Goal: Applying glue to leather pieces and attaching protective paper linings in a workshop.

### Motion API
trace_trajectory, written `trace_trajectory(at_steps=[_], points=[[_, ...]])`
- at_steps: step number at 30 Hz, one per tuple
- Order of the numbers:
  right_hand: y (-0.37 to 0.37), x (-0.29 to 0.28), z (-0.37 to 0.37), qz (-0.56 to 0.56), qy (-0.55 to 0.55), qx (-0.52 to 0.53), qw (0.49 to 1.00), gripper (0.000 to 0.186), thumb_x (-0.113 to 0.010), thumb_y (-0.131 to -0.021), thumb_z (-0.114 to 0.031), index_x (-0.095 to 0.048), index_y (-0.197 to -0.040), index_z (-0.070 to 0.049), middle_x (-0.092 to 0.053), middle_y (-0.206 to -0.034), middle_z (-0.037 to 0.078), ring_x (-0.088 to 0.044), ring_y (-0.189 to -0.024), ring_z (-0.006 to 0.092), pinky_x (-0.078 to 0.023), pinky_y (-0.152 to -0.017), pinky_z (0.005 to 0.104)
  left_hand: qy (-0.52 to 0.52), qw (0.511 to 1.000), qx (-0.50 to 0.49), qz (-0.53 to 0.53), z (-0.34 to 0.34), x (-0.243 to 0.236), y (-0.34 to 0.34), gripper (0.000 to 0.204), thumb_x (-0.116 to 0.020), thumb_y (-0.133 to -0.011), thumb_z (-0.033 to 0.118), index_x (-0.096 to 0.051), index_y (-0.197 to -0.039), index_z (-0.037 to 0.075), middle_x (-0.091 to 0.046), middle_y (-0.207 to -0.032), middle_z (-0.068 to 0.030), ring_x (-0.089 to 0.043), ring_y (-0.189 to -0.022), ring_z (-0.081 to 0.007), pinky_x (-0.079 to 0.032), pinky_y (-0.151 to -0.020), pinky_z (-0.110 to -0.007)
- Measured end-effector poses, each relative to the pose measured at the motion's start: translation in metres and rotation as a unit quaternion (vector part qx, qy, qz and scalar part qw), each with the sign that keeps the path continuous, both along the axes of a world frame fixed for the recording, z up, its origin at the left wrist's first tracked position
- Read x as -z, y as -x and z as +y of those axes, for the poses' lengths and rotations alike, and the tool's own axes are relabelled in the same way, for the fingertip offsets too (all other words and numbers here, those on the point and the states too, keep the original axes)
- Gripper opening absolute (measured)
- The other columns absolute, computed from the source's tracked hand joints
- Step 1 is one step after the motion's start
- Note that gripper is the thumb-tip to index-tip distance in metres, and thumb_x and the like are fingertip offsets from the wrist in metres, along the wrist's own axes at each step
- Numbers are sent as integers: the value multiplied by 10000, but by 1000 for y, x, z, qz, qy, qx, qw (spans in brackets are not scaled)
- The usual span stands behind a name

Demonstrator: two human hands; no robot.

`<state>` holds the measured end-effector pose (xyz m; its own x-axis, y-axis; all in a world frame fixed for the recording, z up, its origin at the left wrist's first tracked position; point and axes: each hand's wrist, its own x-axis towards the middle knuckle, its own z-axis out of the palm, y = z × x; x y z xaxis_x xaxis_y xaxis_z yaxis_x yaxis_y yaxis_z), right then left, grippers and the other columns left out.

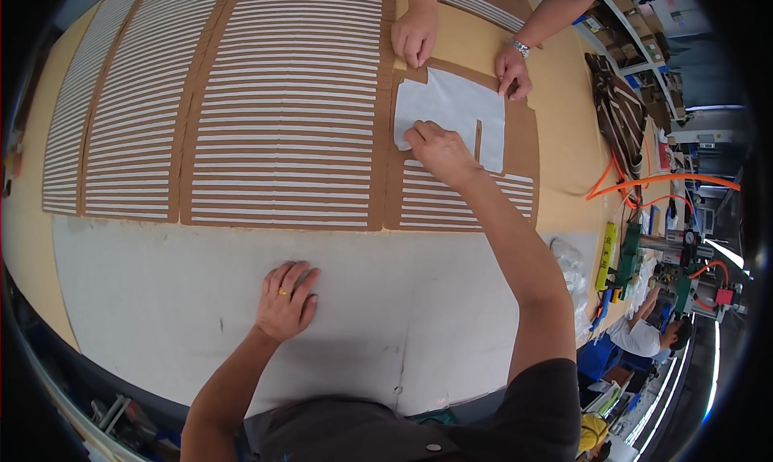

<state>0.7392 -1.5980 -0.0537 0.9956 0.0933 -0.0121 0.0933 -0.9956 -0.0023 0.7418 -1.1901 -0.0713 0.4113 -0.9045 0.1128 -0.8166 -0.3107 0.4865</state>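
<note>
My right hand (439, 152) is at the left edge of a white cut sheet (451, 100), fingers curled and pinched on it. The sheet, notched with a narrow slot, lies on a brown panel (519, 140) with white stripes below it. My left hand (286, 301), with a gold ring, rests open and slightly bent on the grey board (161, 301), touching nothing else. A co-worker's two hands (415, 35) (511, 72) are at the sheet's upper edge, the right one wearing a metal watch.
Brown striped panels (282, 108) span the upper left of the pale yellow table (564, 140). At right are a dark bag (613, 112), orange hoses (660, 178), crumpled plastic (568, 265), tools (628, 253), shelves (636, 43) and a seated person (644, 337).
</note>
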Motion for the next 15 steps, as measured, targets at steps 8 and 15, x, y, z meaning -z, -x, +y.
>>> trace_trajectory(at_steps=[8,15], points=[[2,-11,2,-14,7,-11,1000,205,-600,-797,-24,-570,-999,-38,-556,-945,76,-626,-935,221,-580,-715,322,-9,1000,0,5,2,-1,-3,483,-623,-843,192,-546,-1306,78,-444,-1356,-116,-433,-1230,-320,-371,-1015,-480],[0,-8,5,-29,1,-5,1000,234,-604,-799,-26,-579,-1031,-32,-554,-954,80,-622,-935,218,-584,-728,322,-14,1000,0,4,3,0,-2,491,-626,-840,193,-541,-1310,80,-443,-1356,-116,-430,-1234,-318,-368,-1017,-478]])
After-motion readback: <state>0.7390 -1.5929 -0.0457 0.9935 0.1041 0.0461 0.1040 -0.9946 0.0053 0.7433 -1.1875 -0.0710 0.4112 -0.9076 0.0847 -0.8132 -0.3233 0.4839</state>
